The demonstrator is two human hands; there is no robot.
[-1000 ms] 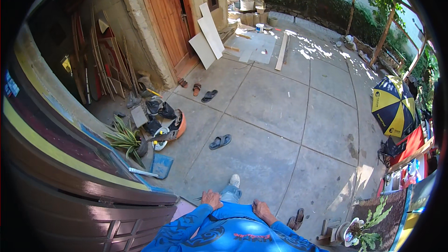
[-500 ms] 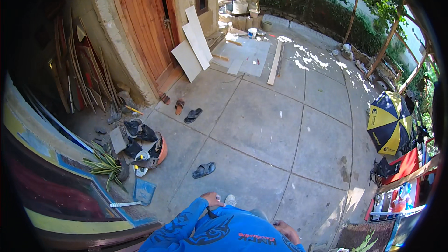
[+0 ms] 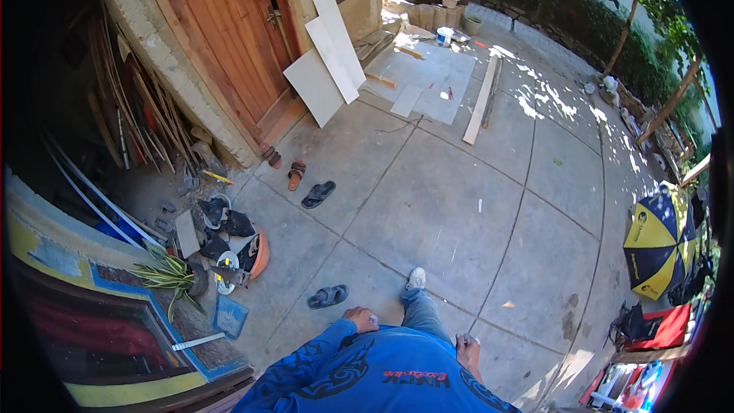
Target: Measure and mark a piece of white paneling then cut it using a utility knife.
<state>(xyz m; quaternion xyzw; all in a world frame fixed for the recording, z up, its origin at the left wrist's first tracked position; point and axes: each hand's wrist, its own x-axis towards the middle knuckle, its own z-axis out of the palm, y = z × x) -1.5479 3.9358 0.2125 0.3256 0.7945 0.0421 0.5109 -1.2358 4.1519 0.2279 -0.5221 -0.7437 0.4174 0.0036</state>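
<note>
Where the blue shirt (image 3: 363,359) ends, left hand (image 3: 362,320) hangs at its edge, right hand (image 3: 468,352) opposite; fingers on both curled, whether together or apart I cannot tell; dark sandal (image 3: 328,296) on the concrete (image 3: 417,195), ahead and left of left hand; pale shoe (image 3: 416,278) ahead between hands; dustpan (image 3: 230,317) farther left

Pale boards (image 3: 336,53) lean beside a wooden door (image 3: 222,30), an open umbrella (image 3: 659,246) (navy-and-yellow) well apart.
</note>
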